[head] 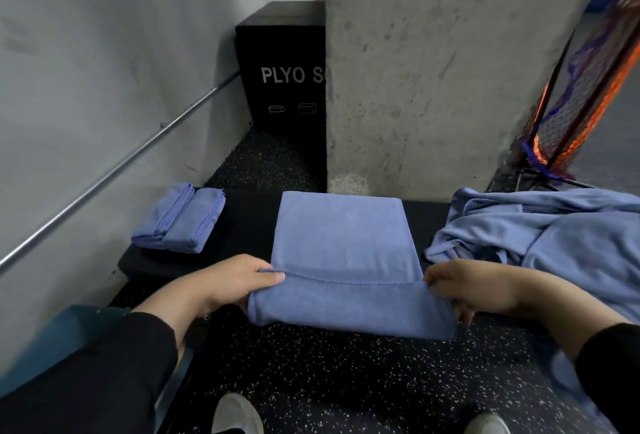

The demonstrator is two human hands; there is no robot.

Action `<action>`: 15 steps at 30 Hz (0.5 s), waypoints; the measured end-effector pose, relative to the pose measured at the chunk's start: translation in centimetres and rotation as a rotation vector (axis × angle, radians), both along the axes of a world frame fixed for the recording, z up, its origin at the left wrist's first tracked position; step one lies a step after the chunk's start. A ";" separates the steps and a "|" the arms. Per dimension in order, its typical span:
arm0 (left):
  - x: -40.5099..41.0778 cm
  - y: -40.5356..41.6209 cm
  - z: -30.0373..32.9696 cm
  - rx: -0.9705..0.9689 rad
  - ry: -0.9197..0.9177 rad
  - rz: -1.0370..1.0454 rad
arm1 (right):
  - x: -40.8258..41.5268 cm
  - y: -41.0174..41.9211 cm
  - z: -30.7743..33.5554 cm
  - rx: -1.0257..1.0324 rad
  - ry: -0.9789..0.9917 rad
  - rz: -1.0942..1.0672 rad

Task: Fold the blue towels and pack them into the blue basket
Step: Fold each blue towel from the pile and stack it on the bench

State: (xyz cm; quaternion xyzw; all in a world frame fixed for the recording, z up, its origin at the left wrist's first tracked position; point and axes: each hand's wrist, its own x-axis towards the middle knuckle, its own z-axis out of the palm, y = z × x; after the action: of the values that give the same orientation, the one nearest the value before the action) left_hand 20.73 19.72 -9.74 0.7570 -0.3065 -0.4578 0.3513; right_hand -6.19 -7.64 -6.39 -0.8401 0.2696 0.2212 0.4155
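A blue towel (343,246) lies flat on a low black platform (249,222), its near part folded up so a stitched hem runs across it. My left hand (232,281) grips the fold's left end, thumb on top. On the right end my right hand (464,284) pinches the fold the same way. Two folded blue towels (183,219) lie side by side at the platform's left end. A heap of unfolded blue towels (540,229) covers the right end. A teal-blue edge (69,329) at lower left may be the basket; I cannot tell.
A black box marked PLYO (280,63) stands behind the platform beside a concrete pillar (433,70). A metal rail (114,170) slants along the left wall. Orange-and-blue netting (581,87) leans at right. Speckled black floor (346,381) and my shoes lie below.
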 end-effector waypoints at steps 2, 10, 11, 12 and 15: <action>0.3 0.4 0.0 0.003 0.111 0.053 | -0.1 0.0 0.2 -0.017 -0.105 -0.041; 2.9 -4.3 -0.1 -0.303 -0.254 0.469 | 5.3 -1.9 -0.7 -0.307 -0.596 -0.489; 3.3 -5.2 -0.3 -0.303 -0.328 0.516 | 6.3 -2.1 -1.0 -0.320 -0.604 -0.518; 3.6 -6.1 -0.6 -0.293 -0.394 0.548 | 7.2 -2.3 -1.4 -0.323 -0.610 -0.533; 4.1 -8.0 -1.7 -0.212 -0.608 0.483 | 9.5 -2.4 -2.9 -0.356 -0.591 -0.487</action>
State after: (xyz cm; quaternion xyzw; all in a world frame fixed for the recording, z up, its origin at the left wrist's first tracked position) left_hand 24.82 11.76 -11.45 0.8678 -0.2553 -0.0832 0.4180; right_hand 3.27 -10.08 -9.26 -0.8379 0.3635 -0.1837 0.3634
